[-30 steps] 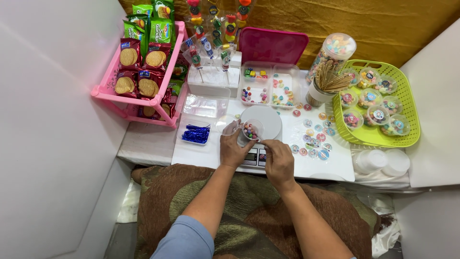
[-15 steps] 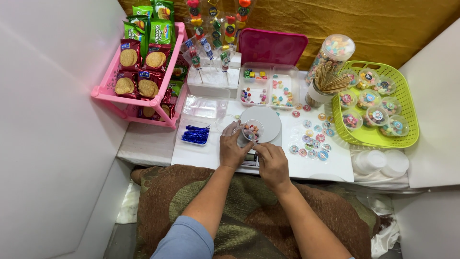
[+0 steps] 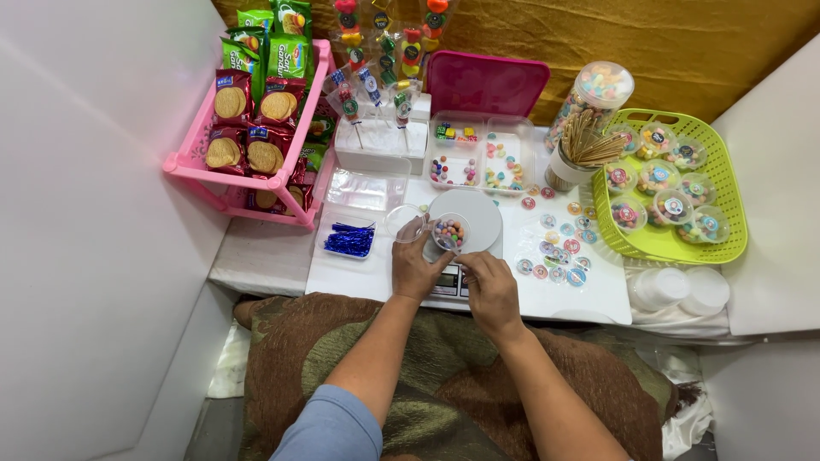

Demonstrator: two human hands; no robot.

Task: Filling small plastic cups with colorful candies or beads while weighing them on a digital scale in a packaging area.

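My left hand [image 3: 416, 266] is shut on a small clear cup [image 3: 448, 231] filled with colourful candies and holds it over the round white plate of a kitchen scale [image 3: 475, 214]. My right hand [image 3: 489, 288] lies just right of it, fingers drawn together at the cup's near edge; whether they hold anything is hidden. A clear round lid [image 3: 400, 221] lies beside my left fingers.
A pink rack [image 3: 198, 160] of snack packs stands at the left, with blue twist ties [image 3: 348, 241] near it. Behind the scale are a divided candy box [image 3: 478, 162] and lollipops [image 3: 376, 68]. A green basket [image 3: 726, 205] of filled cups sits at the right, round stickers [image 3: 555, 256] beside it.
My right hand has shifted slightly left, closer to the cup. The cup has moved a little farther onto the scale plate.
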